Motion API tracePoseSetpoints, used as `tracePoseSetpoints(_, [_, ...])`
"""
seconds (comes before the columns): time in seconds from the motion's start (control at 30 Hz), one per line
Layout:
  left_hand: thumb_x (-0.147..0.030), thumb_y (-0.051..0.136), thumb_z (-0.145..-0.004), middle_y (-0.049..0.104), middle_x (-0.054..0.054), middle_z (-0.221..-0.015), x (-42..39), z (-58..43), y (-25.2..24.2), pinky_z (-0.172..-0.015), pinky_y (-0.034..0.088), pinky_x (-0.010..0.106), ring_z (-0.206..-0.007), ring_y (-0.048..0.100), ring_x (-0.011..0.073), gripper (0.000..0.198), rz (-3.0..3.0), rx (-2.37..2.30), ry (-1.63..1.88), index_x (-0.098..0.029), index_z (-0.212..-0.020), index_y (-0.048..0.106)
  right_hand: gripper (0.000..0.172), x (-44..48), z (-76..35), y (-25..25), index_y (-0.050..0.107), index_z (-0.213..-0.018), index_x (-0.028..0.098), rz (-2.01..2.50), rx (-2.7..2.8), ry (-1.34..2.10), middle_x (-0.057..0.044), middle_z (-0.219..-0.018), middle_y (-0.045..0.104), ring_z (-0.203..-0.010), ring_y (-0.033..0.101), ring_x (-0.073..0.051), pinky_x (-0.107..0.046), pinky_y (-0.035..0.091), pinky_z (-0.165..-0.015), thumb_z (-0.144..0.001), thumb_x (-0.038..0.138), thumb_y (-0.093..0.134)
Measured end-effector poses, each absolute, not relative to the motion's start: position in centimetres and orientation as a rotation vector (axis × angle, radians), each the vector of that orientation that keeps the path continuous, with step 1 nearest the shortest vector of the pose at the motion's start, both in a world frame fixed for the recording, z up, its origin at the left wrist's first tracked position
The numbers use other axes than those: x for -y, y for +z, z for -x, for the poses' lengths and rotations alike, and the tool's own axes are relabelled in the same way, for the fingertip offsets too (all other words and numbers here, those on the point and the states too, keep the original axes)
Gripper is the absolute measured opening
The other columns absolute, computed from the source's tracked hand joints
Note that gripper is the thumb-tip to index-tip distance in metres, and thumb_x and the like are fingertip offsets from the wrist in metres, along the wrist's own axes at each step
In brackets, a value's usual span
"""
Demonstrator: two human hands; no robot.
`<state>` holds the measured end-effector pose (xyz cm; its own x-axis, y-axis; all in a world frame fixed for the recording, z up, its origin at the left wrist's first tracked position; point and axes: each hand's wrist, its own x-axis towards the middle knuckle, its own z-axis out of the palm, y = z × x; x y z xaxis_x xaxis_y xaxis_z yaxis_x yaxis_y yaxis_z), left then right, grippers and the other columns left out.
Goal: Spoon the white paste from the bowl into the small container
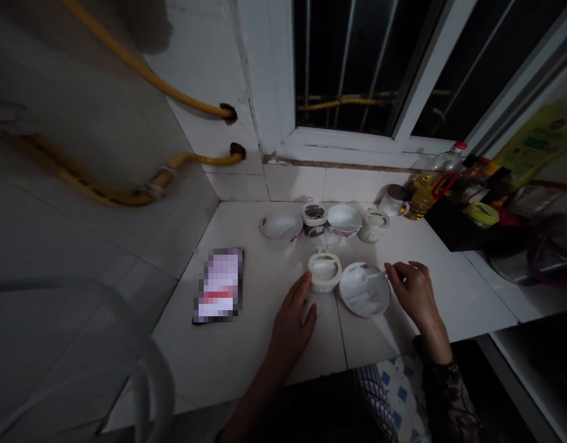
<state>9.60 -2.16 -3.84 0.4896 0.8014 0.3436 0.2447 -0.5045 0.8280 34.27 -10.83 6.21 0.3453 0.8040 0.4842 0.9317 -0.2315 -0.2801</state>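
Observation:
My right hand [411, 290] pinches the handle of a small white spoon [372, 277], its bowl end over the near white bowl [365, 304]. Whitish contents, hard to make out, lie in that bowl. Just left of it stands a cream-rimmed seasoning jar [325, 272] with its clear lid [324, 237] tipped up and something white inside. My left hand [295, 314] rests by this jar with fingers apart, the fingertips at its left side. Behind are a wide bowl [280, 226], a dark-filled jar [314, 214], another bowl [345, 220] and a cream jar [374, 225].
A phone [218, 285] with a blurred screen lies at left on the tiled counter [260, 344]. An oil bottle [422, 187], a lidded mug [396, 200] and a dark rack [454, 224] of bottles stand back right. Yellow pipes [145, 71] enter the wall.

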Motion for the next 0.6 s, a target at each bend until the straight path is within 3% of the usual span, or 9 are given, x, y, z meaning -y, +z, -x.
tracePoseSetpoints(0.17, [-0.016, 0.048, -0.09, 0.046, 0.009, -0.151, 2.2, -9.6, -3.7, -0.1, 0.054, 0.04, -0.131, 0.054, 0.0238, 0.065, -2.017, -0.864, 0.976, -0.03, -0.151, 0.032, 0.051, 10.4, -33.9, 5.0, 0.058, -0.062, 0.02, 2.2, 1.708, -0.511, -0.003, -0.058, 0.066, -0.057, 0.059, -0.017, -0.044, 0.033, -0.095, -0.103, 0.04, 0.034])
tracePoseSetpoints(0.43, [-0.016, 0.049, -0.089, 0.046, 0.009, -0.151, 2.1, -9.5, -3.7, -0.1, 0.055, 0.04, -0.131, 0.055, 0.0238, 0.066, -2.012, -0.862, 0.973, -0.031, -0.151, 0.031, 0.042, 9.8, -32.4, 5.2, 0.062, -0.073, 0.02, 1.851, 1.975, -0.317, -0.002, -0.069, 0.069, -0.067, 0.06, -0.016, -0.038, 0.035, -0.095, -0.104, 0.035, 0.037])
tracePoseSetpoints(0.6, [-0.016, 0.049, -0.089, 0.045, 0.008, -0.151, 2.2, -9.6, -3.6, -0.099, 0.055, 0.039, -0.131, 0.054, 0.0238, 0.066, -2.008, -0.861, 0.96, -0.031, -0.151, 0.032, 0.038, 11.4, -33.5, 6.6, 0.06, -0.072, 0.02, 1.793, 2.044, -0.285, 0.001, -0.064, 0.064, -0.063, 0.058, -0.014, -0.037, 0.036, -0.095, -0.103, 0.033, 0.041])
